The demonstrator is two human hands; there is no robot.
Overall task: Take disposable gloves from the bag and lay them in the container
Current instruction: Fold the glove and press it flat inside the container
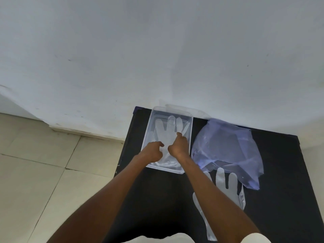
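A clear plastic container point(190, 137) stands at the back left of the black table. A translucent glove point(166, 130) lies flat inside it, fingers pointing to the wall. My left hand point(154, 151) rests on the glove's cuff end with fingers curled. My right hand point(178, 146) presses on the glove beside it, index finger stretched toward the glove's fingers. A crumpled bluish plastic bag point(226, 148) lies to the right of the container. Another translucent glove point(226, 185) lies on the table in front of the bag, partly hidden by my right forearm.
The black table point(157, 199) stands against a white wall point(157, 50). Its left edge drops to a beige tiled floor point(35, 172). Bare table surface shows to the right of the bag and in front of the container.
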